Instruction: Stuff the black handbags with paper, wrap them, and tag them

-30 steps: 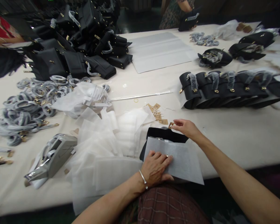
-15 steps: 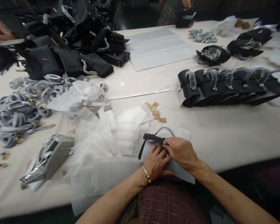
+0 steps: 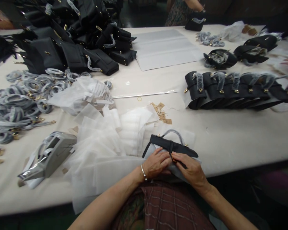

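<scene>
A small black handbag [image 3: 183, 149] with a wrapped top handle leans at the table's front edge against my lap. White sheet material shows under its flap. My left hand [image 3: 157, 163], with a silver bangle at the wrist, grips the bag's front, fingers over the sheet and fingertips beside the middle strap. From the other side, my right hand [image 3: 191, 168] pinches the lower end of that narrow black strap, near a gold-coloured fitting. The fingers partly hide the fitting. Translucent white sheets [image 3: 105, 172] lie spread left of the bag.
Brown tags [image 3: 161, 113] lie behind the bag. Wrapped coiled straps [image 3: 21, 99], a grey tape dispenser [image 3: 60, 155] and piled black bags [image 3: 72, 54] are at left. A row of black handbags [image 3: 230, 92] stands at right. Other people's hands show at the far edge and right.
The bag's black flap now lies more exposed across the front. My right hand has moved down from the flap's edge to the strap. My left hand has drawn in its fingers.
</scene>
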Demonstrator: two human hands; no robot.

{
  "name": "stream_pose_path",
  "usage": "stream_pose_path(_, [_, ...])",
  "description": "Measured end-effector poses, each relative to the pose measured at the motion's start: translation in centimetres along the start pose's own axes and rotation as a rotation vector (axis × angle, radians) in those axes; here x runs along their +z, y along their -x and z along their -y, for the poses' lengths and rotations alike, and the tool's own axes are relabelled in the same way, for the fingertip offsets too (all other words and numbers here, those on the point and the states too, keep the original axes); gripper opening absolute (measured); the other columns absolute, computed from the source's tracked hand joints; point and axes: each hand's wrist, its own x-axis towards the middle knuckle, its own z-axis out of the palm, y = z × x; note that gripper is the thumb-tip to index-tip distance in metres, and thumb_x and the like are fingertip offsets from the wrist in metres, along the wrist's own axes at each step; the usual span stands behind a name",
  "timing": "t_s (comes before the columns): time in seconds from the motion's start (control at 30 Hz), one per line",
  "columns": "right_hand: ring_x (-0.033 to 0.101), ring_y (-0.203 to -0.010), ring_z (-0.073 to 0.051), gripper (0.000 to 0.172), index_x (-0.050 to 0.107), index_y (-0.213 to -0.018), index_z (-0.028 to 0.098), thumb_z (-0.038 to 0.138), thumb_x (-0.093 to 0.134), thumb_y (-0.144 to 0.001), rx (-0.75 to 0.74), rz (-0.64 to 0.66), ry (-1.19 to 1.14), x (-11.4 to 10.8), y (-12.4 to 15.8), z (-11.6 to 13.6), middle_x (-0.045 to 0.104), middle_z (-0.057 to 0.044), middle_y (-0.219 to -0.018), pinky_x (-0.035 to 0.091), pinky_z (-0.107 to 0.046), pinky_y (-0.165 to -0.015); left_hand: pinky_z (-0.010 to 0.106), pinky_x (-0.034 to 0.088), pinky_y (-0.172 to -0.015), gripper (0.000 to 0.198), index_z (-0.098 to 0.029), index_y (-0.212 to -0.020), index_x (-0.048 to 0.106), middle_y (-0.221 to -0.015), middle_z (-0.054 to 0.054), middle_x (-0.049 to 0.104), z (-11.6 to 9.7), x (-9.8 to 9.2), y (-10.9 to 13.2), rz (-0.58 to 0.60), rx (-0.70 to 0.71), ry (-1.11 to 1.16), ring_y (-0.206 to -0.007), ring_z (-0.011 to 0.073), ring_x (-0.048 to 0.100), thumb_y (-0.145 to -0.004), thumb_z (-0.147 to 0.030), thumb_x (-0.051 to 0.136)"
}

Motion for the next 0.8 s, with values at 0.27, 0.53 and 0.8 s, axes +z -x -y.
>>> stream_pose_path(0.27, [0.067, -0.102, -0.018, 0.024, 0.065, -0.113, 0.020, 0.015, 0.051, -0.094, -0.121, 0.109, 0.066, -0.2, -0.1, -0.5, 0.071, -0.006, -0.108, 0.057, -0.033, -0.091, 0.046, 0.020, -0.119, 0.026, -0.018, -0.122, 0.056, -0.129, 0.006, 0.060, -1.4, 0.3, 1.6, -0.025, -0.069, -0.126, -0.136, 0.0187, 0.038, -0.100, -0.026, 0.045])
stream_pose_path(0.53, [0.064, -0.103, -0.016, 0.025, 0.064, -0.112, 0.018, 0.015, 0.046, -0.096, -0.297, 0.310, 0.136, -1.3, -1.2, -1.5, 0.069, -0.008, -0.110, 0.053, -0.030, -0.093, 0.049, 0.020, -0.120, 0.022, -0.021, -0.118, 0.058, -0.130, 0.004, 0.059, -1.3, 1.0, 1.8, -0.047, -0.059, -0.205, -0.135, 0.0188, 0.040, -0.098, -0.021, 0.047])
stream_pose_path(0.8, [0.059, -0.070, -0.012, 0.020, 0.066, -0.091, 0.020, 0.019, 0.046, -0.096, -0.291, 0.723, 0.224, -2.3, -5.3, -1.3, 0.064, -0.002, -0.078, 0.043, -0.022, -0.063, 0.049, 0.020, -0.119, 0.021, -0.020, -0.113, 0.059, -0.126, 0.004, 0.061, -0.9, 1.4, 1.9, -0.100, -0.045, -0.190, -0.130, 0.0192, 0.044, -0.098, -0.019, 0.044])
